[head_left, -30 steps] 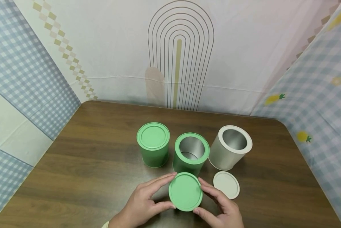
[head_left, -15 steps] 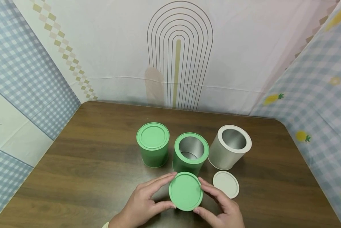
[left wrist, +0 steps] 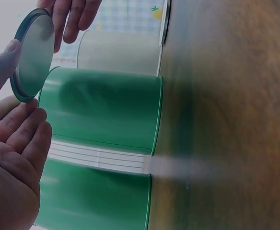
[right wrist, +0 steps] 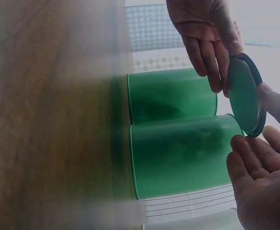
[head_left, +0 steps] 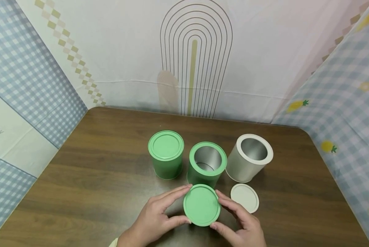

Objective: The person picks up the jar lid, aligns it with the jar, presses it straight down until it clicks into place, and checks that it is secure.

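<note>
On the wooden table (head_left: 79,178), a closed green tin (head_left: 166,154) stands leftmost. The left hand (head_left: 153,219) pinches the green lid (head_left: 201,205) at its left edge, held just in front of the open green tin (head_left: 206,164). The right hand (head_left: 243,223) pinches its right edge. A white lid (head_left: 244,198) lies before 1 open white tin (head_left: 249,157).
</note>
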The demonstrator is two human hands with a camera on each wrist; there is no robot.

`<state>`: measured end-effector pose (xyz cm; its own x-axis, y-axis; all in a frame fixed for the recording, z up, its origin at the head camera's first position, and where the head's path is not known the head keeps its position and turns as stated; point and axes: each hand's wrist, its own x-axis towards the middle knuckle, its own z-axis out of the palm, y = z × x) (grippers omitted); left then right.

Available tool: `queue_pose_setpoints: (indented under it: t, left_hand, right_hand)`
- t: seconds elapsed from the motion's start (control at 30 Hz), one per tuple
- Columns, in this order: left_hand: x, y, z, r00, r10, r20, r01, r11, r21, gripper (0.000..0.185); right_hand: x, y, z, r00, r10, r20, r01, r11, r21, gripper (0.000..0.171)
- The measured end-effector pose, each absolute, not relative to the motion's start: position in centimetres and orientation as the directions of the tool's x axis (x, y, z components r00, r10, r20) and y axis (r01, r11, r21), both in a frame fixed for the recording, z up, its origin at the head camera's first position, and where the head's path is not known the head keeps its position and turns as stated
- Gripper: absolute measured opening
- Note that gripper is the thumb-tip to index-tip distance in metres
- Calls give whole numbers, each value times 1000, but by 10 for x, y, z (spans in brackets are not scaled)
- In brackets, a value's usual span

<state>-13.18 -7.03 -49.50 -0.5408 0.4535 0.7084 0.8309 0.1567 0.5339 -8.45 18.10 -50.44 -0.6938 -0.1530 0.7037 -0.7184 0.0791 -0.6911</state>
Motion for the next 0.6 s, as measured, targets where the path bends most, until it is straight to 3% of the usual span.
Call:
queue_pose_setpoints:
  t: [0.6]
  left_hand:
    - [-131, -70, -492, -543, 447, 711, 833, 179, 524, 69]
  right_hand:
    - [-82, 180, -500, -706, -151, 692, -707, 106, -699, 62]
